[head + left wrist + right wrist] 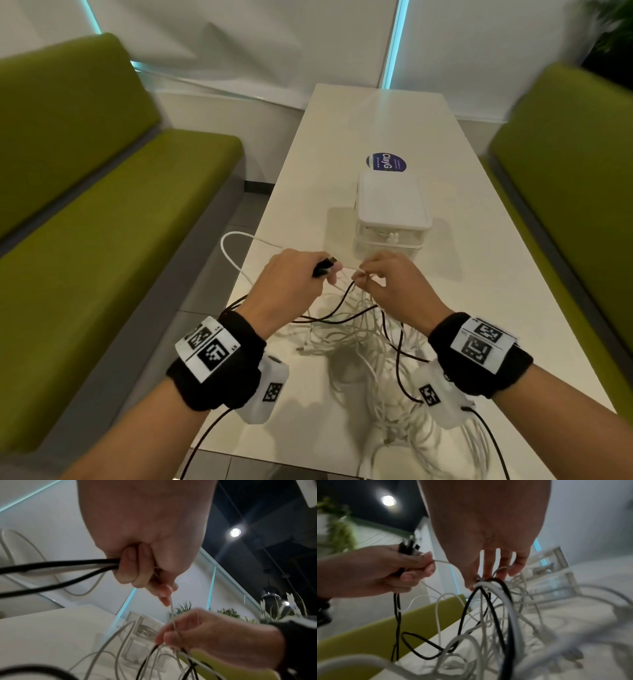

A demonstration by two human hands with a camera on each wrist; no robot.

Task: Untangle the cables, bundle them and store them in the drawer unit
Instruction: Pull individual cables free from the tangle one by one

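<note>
**Cables before the drawer unit**

On the tabletop (462, 308) the tangled cables (359, 346) lie at the near end, with the drawer unit (392, 212) behind them and a round sticker (386, 161) behind that. Benches flank it, left (102, 219) and right (565, 178).

bench: we see a long white bench (479, 308) running away from us, round blue sticker (386, 161) on it
seating: green padded seats, left (102, 205) and right (565, 164) of the bench
walls: white panels (239, 51), cyan light strips (394, 44)
floor: grey tiles (205, 274)
ceiling: we note dark ceiling (257, 507), round lamp (235, 532)
plants: green foliage (613, 31), far right corner
</note>
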